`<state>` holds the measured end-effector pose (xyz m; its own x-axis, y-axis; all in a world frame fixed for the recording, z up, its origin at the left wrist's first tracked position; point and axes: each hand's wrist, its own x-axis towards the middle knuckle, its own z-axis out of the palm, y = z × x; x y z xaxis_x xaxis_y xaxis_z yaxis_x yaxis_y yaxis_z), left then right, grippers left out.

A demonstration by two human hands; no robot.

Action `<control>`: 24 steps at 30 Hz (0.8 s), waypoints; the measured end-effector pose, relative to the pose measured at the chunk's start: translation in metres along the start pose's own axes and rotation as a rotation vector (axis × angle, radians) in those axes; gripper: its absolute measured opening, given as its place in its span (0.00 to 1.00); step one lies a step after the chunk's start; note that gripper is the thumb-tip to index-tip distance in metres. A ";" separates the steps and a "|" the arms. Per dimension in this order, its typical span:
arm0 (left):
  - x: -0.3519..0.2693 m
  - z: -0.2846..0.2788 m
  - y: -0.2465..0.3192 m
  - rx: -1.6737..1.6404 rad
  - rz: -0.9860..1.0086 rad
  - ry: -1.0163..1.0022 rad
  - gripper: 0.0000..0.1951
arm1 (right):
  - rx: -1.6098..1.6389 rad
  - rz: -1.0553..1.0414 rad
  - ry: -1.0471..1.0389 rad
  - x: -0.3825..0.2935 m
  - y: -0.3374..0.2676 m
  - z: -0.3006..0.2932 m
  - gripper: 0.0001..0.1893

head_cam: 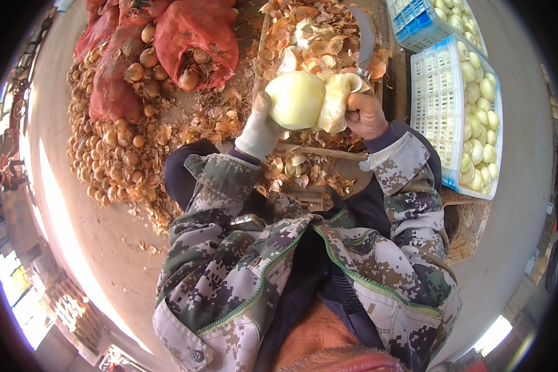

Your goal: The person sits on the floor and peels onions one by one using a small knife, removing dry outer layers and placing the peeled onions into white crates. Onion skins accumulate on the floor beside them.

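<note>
A pale, peeled onion (296, 100) is held up by my left hand (262, 125), which wears a white glove and grips the bulb from its left side. Bare, my right hand (366, 114) holds a strip of onion skin (337, 103) at the right side of the bulb, the strip lying against it. A curved metal blade (364, 39) points away from me just above my right hand; its handle is hidden, so how it is held cannot be told. Beneath both hands lie loose onion skins (325, 46) in a wood-edged tray or frame.
Unpeeled onions (111, 162) are heaped on the floor at the left, beside red mesh sacks (200, 37). Two plastic crates of peeled onions stand at the right, the nearer crate (435, 107) close to my right arm. A wooden bar (323, 151) crosses below my hands.
</note>
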<state>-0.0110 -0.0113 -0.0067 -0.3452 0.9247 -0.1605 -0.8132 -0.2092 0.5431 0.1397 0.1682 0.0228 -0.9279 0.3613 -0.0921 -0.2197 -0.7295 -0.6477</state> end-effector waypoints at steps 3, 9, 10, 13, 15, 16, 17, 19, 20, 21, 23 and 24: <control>-0.004 -0.003 -0.003 0.232 -0.014 -0.001 0.58 | 0.009 0.041 0.040 -0.002 -0.003 0.002 0.25; -0.006 0.011 0.003 0.172 -0.017 0.016 0.57 | 0.013 0.087 -0.114 -0.007 -0.008 0.003 0.27; -0.005 0.014 0.005 0.187 0.007 0.024 0.56 | -0.028 0.065 -0.017 -0.008 -0.007 0.003 0.23; -0.003 0.024 0.013 0.124 0.072 -0.003 0.56 | -0.235 0.003 0.257 0.000 -0.015 -0.004 0.18; -0.004 0.029 0.018 0.086 0.115 -0.005 0.56 | -0.263 -0.008 0.346 0.003 -0.018 -0.009 0.13; -0.004 0.030 0.020 0.092 0.133 0.006 0.56 | -0.271 -0.022 0.413 0.004 -0.022 -0.013 0.13; -0.005 0.031 0.022 0.099 0.145 0.015 0.56 | -0.268 0.021 0.430 0.005 -0.023 -0.016 0.12; -0.006 0.029 0.028 0.059 0.136 -0.082 0.56 | -0.291 -0.145 0.535 0.012 -0.038 -0.026 0.09; -0.008 0.026 0.032 0.058 0.151 -0.054 0.57 | -0.345 -0.155 0.470 0.011 -0.040 -0.029 0.07; -0.009 0.023 0.034 0.027 0.170 -0.028 0.57 | -0.435 -0.185 0.529 0.013 -0.045 -0.031 0.05; -0.004 0.019 0.034 0.032 0.243 0.028 0.55 | -0.690 -0.111 0.487 0.018 -0.039 -0.028 0.17; -0.002 0.018 0.032 0.015 0.248 0.066 0.55 | -0.853 -0.123 0.442 0.020 -0.035 -0.024 0.25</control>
<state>-0.0277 -0.0145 0.0253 -0.5633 0.8229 -0.0741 -0.6930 -0.4217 0.5847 0.1359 0.2150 0.0256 -0.6780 0.7195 -0.1504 0.1468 -0.0680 -0.9868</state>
